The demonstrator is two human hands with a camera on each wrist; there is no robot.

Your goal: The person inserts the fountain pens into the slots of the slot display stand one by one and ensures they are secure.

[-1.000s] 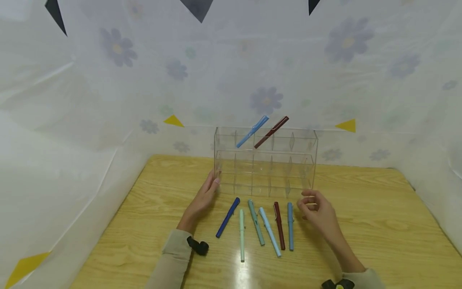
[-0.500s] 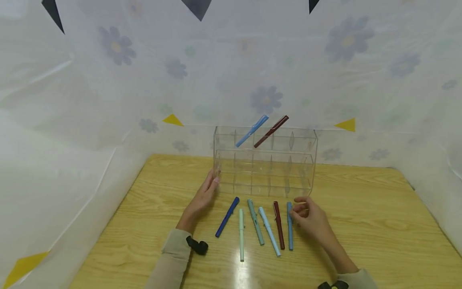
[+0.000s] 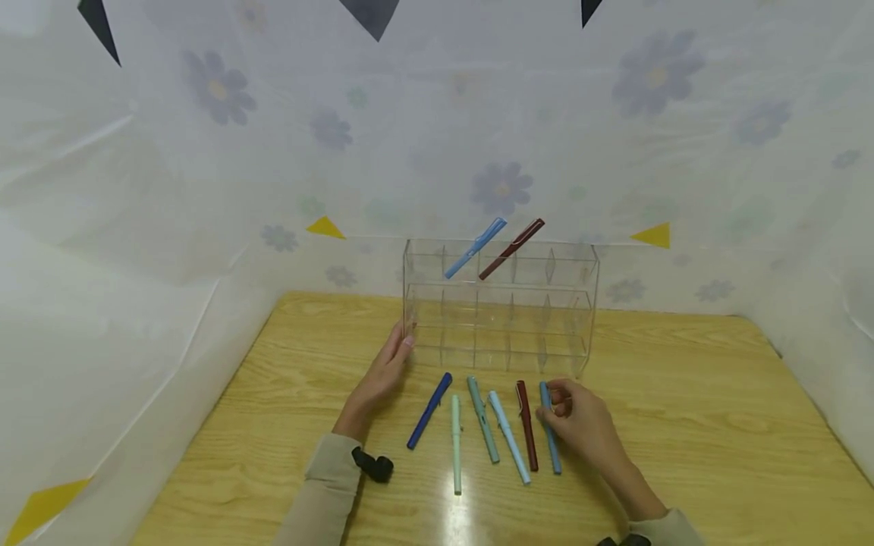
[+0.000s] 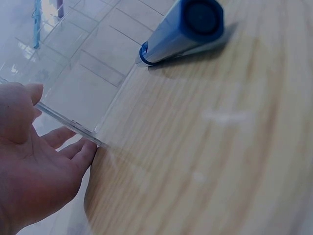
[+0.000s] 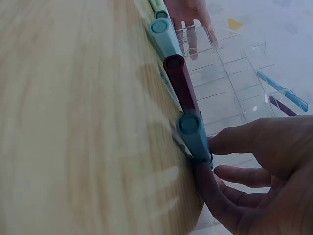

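Observation:
A clear acrylic tiered pen rack (image 3: 501, 286) stands upright toward the back of the table. My left hand (image 3: 378, 377) holds its left side, thumb in front and fingers behind the edge in the left wrist view. My right hand (image 3: 590, 428) pinches a steel-blue pen (image 3: 554, 453) between thumb and finger; its end (image 5: 190, 125) faces the right wrist camera. Left of that pen lie a dark red pen (image 3: 527, 426), a light blue pen (image 3: 510, 440), a grey-green pen (image 3: 483, 421), a mint pen (image 3: 456, 444) and a dark blue pen (image 3: 429, 411).
In the rack's top tier, a blue pen (image 3: 476, 248) and another dark red pen (image 3: 514, 247) lean side by side. Thin dividers split the tiers into compartments. The wooden table (image 3: 690, 394) meets a flowered white curtain (image 3: 423, 114) at the back.
My right hand has moved left and down from beside the rack's lower right corner to the steel-blue pen, which now slants slightly. My left hand stays on the rack.

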